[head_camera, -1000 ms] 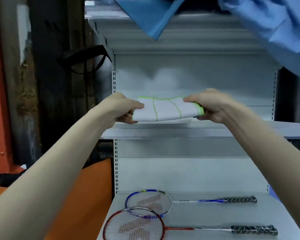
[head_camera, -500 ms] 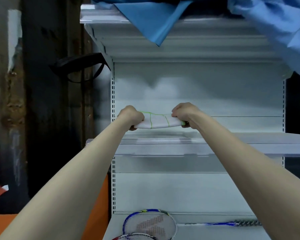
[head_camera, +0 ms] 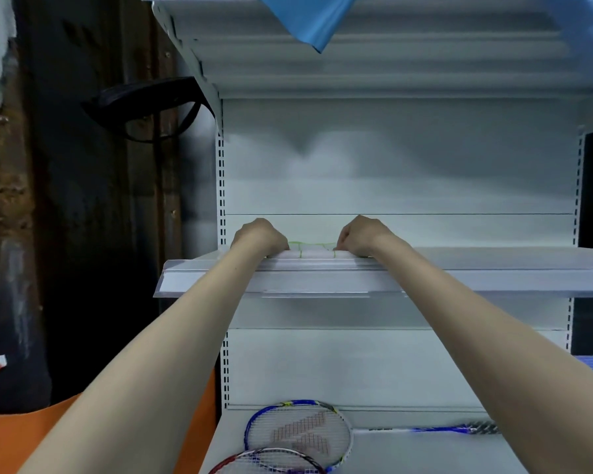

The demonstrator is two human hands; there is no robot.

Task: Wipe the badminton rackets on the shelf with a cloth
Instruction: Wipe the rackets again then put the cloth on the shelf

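nearest to the person, on the lower shelf [head_camera: 425,453], lie the two rackets: the red racket [head_camera: 271,461], cut off by the bottom edge so only the top arc of its head shows, and just behind it the blue racket [head_camera: 298,432], whose head overlaps the red frame. the blue one's long axis runs left to right, head to the left, shaft and wrapped grip stretching rightward until the right forearm hides the end.

further back and higher, both arms reach over the lip of the middle shelf [head_camera: 493,268]. the left hand [head_camera: 259,236] and right hand [head_camera: 360,236] are curled closed, each pinching one end of the folded white cloth [head_camera: 310,251] with green stitching, which sits on or just above that shelf between them. so the rackets lie well below and nearer than the hands, with the blue head roughly under the cloth; i'd judge either hand could come down to them about equally.

the fingers are hidden behind the knuckles, and the shelf edge covers the cloth's underside, so i cannot tell whether it rests there.
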